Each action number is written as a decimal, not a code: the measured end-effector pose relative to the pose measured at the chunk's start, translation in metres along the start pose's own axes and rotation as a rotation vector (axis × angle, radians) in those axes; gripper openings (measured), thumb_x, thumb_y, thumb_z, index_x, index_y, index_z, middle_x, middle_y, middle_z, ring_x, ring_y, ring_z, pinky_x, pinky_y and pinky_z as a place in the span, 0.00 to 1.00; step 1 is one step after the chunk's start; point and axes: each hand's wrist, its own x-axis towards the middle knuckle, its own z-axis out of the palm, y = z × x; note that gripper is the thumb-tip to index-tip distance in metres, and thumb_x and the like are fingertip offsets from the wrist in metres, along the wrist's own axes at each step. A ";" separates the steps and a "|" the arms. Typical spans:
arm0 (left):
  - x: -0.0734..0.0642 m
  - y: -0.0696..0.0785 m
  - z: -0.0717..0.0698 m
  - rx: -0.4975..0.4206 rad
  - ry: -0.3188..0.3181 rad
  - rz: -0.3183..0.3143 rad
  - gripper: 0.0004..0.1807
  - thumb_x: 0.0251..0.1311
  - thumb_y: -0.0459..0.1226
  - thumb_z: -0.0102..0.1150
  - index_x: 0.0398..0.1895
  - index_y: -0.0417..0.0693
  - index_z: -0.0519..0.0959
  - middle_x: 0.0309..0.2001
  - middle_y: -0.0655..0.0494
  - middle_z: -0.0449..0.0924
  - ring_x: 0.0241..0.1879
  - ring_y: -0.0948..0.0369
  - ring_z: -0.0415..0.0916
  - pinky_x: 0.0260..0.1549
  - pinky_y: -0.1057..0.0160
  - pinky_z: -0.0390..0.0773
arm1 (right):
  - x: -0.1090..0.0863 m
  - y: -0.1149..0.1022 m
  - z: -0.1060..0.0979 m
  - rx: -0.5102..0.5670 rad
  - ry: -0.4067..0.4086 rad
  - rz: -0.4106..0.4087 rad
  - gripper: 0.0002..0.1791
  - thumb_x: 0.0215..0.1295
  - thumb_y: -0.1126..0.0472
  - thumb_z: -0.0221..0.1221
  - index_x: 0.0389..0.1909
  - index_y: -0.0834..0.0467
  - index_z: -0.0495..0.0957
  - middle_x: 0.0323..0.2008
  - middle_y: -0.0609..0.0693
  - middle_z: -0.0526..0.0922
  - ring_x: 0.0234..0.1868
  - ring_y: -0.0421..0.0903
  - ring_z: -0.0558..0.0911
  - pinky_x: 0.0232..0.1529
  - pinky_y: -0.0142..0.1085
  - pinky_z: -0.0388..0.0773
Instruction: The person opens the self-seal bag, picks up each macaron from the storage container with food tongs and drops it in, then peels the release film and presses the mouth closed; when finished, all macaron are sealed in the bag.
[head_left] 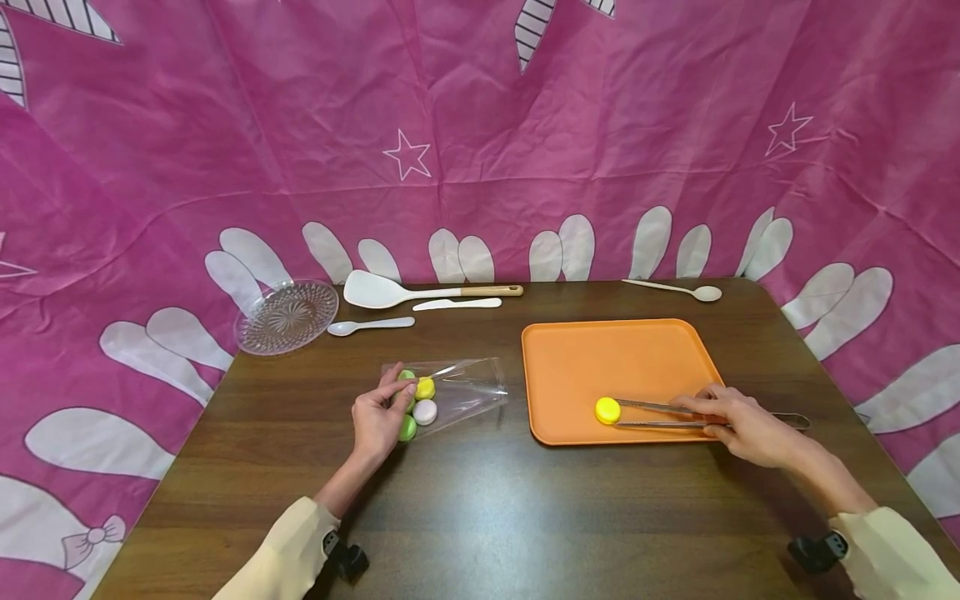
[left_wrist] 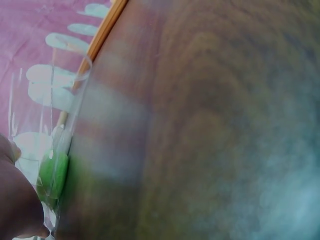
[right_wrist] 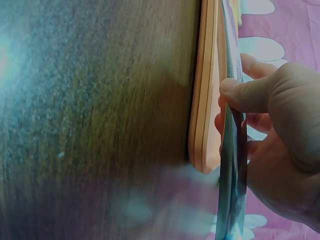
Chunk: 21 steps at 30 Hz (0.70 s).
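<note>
L hand point(head_left: 378, 421) pinches the clear bag point(head_left: 468, 393) near its L end, thumb against fingers; R hand point(head_left: 742, 425) pinches the metal tongs point(right_wrist: 233, 150) b/w thumb & fingers. Pink cloth point(head_left: 480, 100) hangs behind the brown table point(head_left: 487, 517). Orange tray point(head_left: 615, 358) sits R of ctr, tongs partly over its near R side; bag lies L of it, apart. Clear plate point(head_left: 292, 312) is at the table's far L, white spatula point(head_left: 375, 290) w/ wooden handle just R of it. Pale spoon point(head_left: 707, 293) lies at back R; white spoon point(head_left: 375, 326) & knife point(head_left: 457, 304) lie in front of spatula. Green pieces point(head_left: 407, 428) plus a yellow & a white one are in the bag; single yellow piece point(head_left: 607, 410) is on the tray at the tong tips, can't tell if gripped.
</note>
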 end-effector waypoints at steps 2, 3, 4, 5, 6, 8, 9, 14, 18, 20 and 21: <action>0.000 0.000 0.000 0.002 0.001 0.002 0.03 0.59 0.24 0.67 0.35 0.31 0.87 0.56 0.36 0.79 0.62 0.46 0.72 0.63 0.52 0.67 | 0.001 0.000 0.001 0.005 0.007 -0.007 0.40 0.41 0.84 0.69 0.59 0.55 0.80 0.40 0.44 0.76 0.36 0.39 0.71 0.31 0.34 0.69; 0.000 0.000 0.000 0.000 0.002 -0.001 0.03 0.59 0.24 0.67 0.35 0.31 0.87 0.56 0.37 0.79 0.62 0.47 0.73 0.64 0.52 0.66 | 0.002 0.000 0.001 0.007 0.012 -0.012 0.40 0.41 0.85 0.69 0.59 0.56 0.80 0.40 0.45 0.77 0.36 0.39 0.71 0.31 0.33 0.70; 0.000 0.000 0.000 0.000 0.002 -0.001 0.03 0.59 0.24 0.67 0.35 0.31 0.87 0.56 0.37 0.79 0.62 0.47 0.73 0.64 0.52 0.66 | 0.003 -0.001 0.002 0.010 0.017 -0.017 0.40 0.41 0.85 0.69 0.58 0.57 0.80 0.40 0.45 0.77 0.36 0.39 0.71 0.31 0.33 0.70; 0.000 0.001 0.000 -0.002 0.000 0.001 0.03 0.59 0.24 0.67 0.35 0.31 0.87 0.56 0.37 0.79 0.62 0.47 0.72 0.64 0.52 0.66 | 0.003 -0.001 0.002 0.012 0.022 -0.022 0.39 0.41 0.85 0.68 0.58 0.57 0.80 0.39 0.46 0.77 0.35 0.39 0.72 0.31 0.32 0.70; 0.000 0.001 0.000 -0.003 -0.001 0.002 0.03 0.59 0.24 0.67 0.35 0.31 0.87 0.56 0.37 0.79 0.62 0.47 0.72 0.64 0.52 0.66 | 0.004 -0.001 0.003 0.012 0.028 -0.028 0.39 0.41 0.85 0.68 0.58 0.58 0.80 0.39 0.46 0.77 0.35 0.39 0.72 0.31 0.32 0.70; 0.000 0.001 0.000 -0.006 -0.002 0.005 0.03 0.59 0.24 0.67 0.35 0.31 0.87 0.56 0.36 0.79 0.62 0.46 0.72 0.64 0.51 0.66 | 0.005 -0.001 0.004 0.009 0.039 -0.037 0.38 0.40 0.86 0.68 0.57 0.59 0.80 0.39 0.46 0.77 0.35 0.40 0.72 0.30 0.31 0.70; 0.000 0.001 0.000 -0.010 -0.002 0.006 0.03 0.59 0.24 0.67 0.35 0.31 0.87 0.56 0.36 0.79 0.62 0.46 0.72 0.64 0.52 0.66 | 0.006 -0.001 0.005 0.006 0.044 -0.040 0.38 0.40 0.86 0.68 0.57 0.59 0.80 0.38 0.46 0.77 0.35 0.40 0.72 0.30 0.31 0.70; 0.000 0.001 0.000 -0.016 0.001 0.012 0.03 0.59 0.23 0.66 0.35 0.30 0.87 0.56 0.36 0.79 0.62 0.45 0.72 0.64 0.52 0.66 | 0.008 -0.003 0.008 -0.005 0.041 -0.024 0.38 0.41 0.85 0.69 0.57 0.58 0.80 0.38 0.45 0.76 0.36 0.38 0.70 0.30 0.31 0.70; 0.000 0.000 0.000 -0.020 0.003 0.014 0.03 0.58 0.23 0.66 0.35 0.30 0.87 0.56 0.35 0.79 0.62 0.45 0.72 0.64 0.53 0.66 | 0.009 -0.003 0.009 0.016 0.018 0.002 0.38 0.43 0.84 0.70 0.59 0.57 0.80 0.38 0.44 0.75 0.36 0.38 0.70 0.30 0.31 0.70; 0.000 0.000 0.000 -0.020 0.004 0.014 0.03 0.59 0.23 0.66 0.35 0.30 0.87 0.56 0.35 0.79 0.62 0.45 0.72 0.64 0.53 0.66 | 0.011 -0.003 0.009 0.031 0.013 0.001 0.38 0.43 0.83 0.70 0.58 0.58 0.80 0.38 0.44 0.75 0.35 0.38 0.70 0.30 0.30 0.70; 0.000 0.000 0.000 -0.021 0.005 0.013 0.03 0.59 0.23 0.66 0.35 0.30 0.87 0.56 0.35 0.79 0.62 0.45 0.73 0.64 0.53 0.66 | 0.011 -0.003 0.009 0.036 0.012 -0.001 0.38 0.43 0.83 0.70 0.58 0.58 0.80 0.38 0.44 0.75 0.35 0.38 0.70 0.30 0.30 0.70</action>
